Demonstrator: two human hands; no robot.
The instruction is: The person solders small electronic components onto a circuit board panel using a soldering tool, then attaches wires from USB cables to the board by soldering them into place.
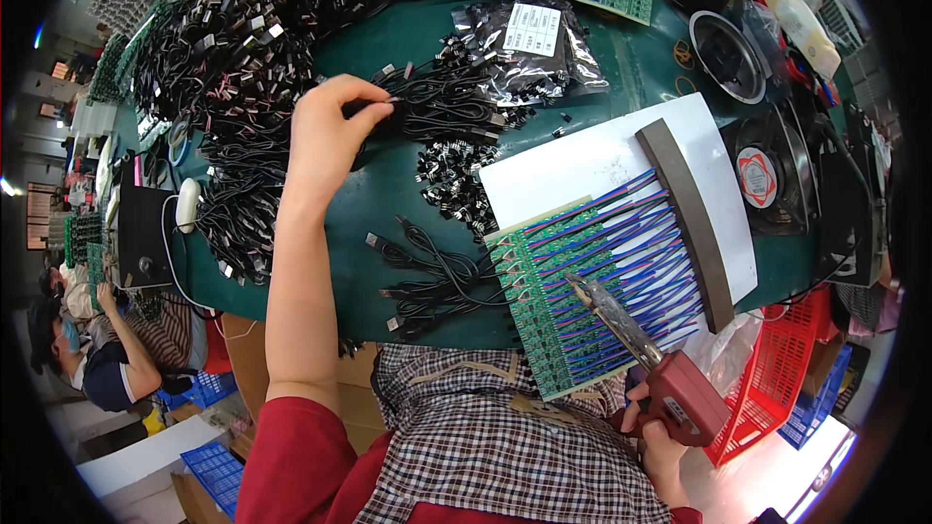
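Note:
My left hand (328,131) reaches over the green table with thumb and forefinger pinched on the end of a thin black cable, at the edge of a bundle of black cables (451,107). My right hand (658,439) is wrapped round the handle of a red soldering gun (684,398). Its metal tip points up and left, over a green circuit board panel (544,306) with rows of blue and red wires. A dark curved bar (689,223) lies across the wires on a white sheet (544,170). Loose black cables (437,267) lie left of the panel.
A large heap of black USB cables (243,39) covers the back left. Small black connectors (451,180) lie mid-table, near a plastic bag (529,49). At right stand a round metal dish (726,56), a fan (767,175) and a red basket (777,369). Another person (107,359) sits far left.

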